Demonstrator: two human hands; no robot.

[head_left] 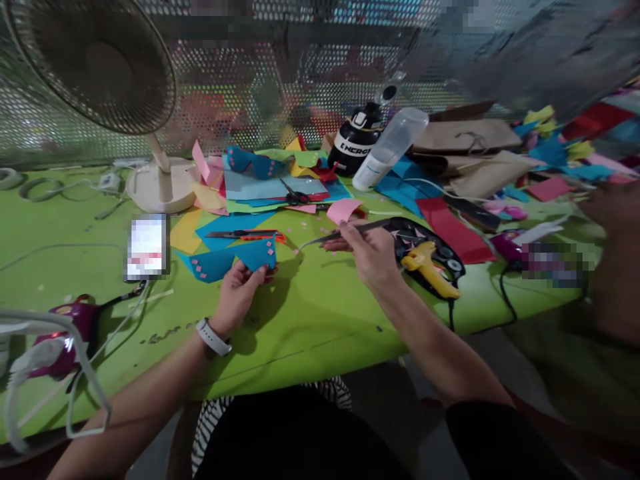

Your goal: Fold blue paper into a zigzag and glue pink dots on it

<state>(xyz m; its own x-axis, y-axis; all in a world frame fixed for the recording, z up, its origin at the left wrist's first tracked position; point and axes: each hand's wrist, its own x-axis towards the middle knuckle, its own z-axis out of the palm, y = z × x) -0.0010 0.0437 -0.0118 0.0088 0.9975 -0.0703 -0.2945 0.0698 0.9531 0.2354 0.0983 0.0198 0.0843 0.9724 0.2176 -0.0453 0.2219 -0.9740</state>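
Note:
My left hand (241, 288) pinches a blue paper cutout (215, 261) shaped like eyeglasses, with small pink squares stuck near both ends. In my right hand (373, 252) are dark tweezers (325, 237), their thin curved tip pointing left toward the cutout but apart from it. A pink paper piece (345, 210) shows just above the right fingers; whether they touch it I cannot tell. Behind the left hand lies an orange utility knife (250, 235). A yellow glue gun (431, 272) rests on a dark tray (425, 233) beside my right wrist.
A fan (163, 183) and a phone (146, 247) stand and lie at left. Farther back are another blue glasses cutout (255, 163), scissors (295, 195), a black bottle (354, 143) and a clear bottle (390, 150). Cables cross the green table (310, 320). Another person's arm (620, 267) is at right.

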